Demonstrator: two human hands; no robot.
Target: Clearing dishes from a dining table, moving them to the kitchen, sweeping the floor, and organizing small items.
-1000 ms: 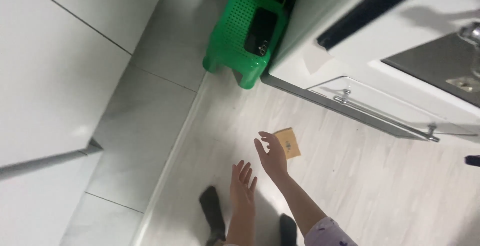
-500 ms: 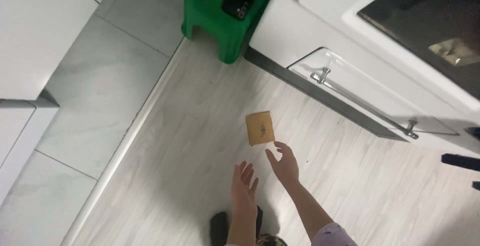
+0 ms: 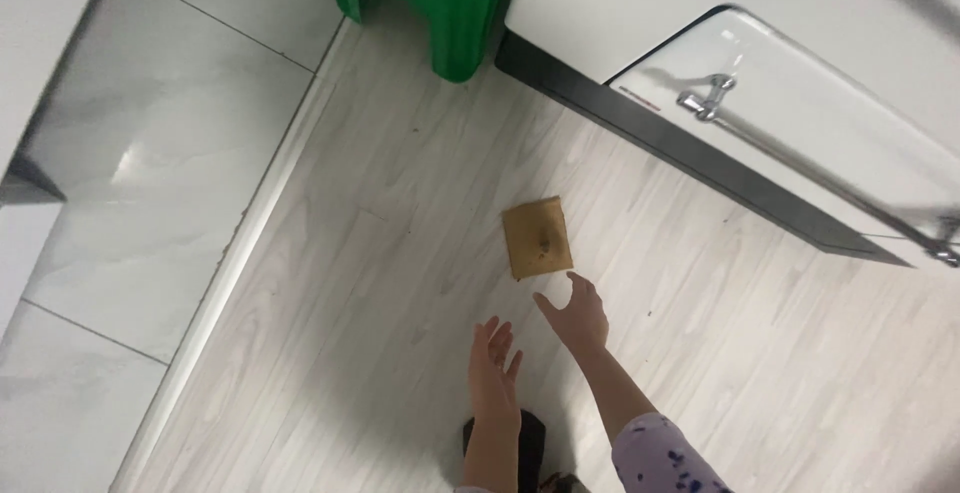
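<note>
**Open hands reach for a brown pad on a kitchen floor**

At the bottom of the view, a dark-socked foot (image 3: 505, 438) stands on pale wood-look flooring (image 3: 380, 283). Just above it, the left hand (image 3: 494, 373) extends with palm open and fingers loosely spread, holding nothing. At about 2 o'clock from it, the right hand (image 3: 578, 315), below a patterned sleeve (image 3: 655, 453), curls its thumb and fingers into an open cup, also empty, fingertips just short of a thin brown square pad (image 3: 538, 238). The pad lies flat on the floor at roughly 11 o'clock from the right hand, apart from both hands. It looks light, soft and flexible, likely to bend when lifted; lying so flat, it seems best taken by pinching its near edge or corner. Farther off, at 1 o'clock, a white appliance drawer (image 3: 800, 123) with a metal handle (image 3: 705, 101) stands above a dark base strip. At 11 o'clock, a green plastic stool (image 3: 440, 3) stands by grey tiles (image 3: 150, 143).
</note>
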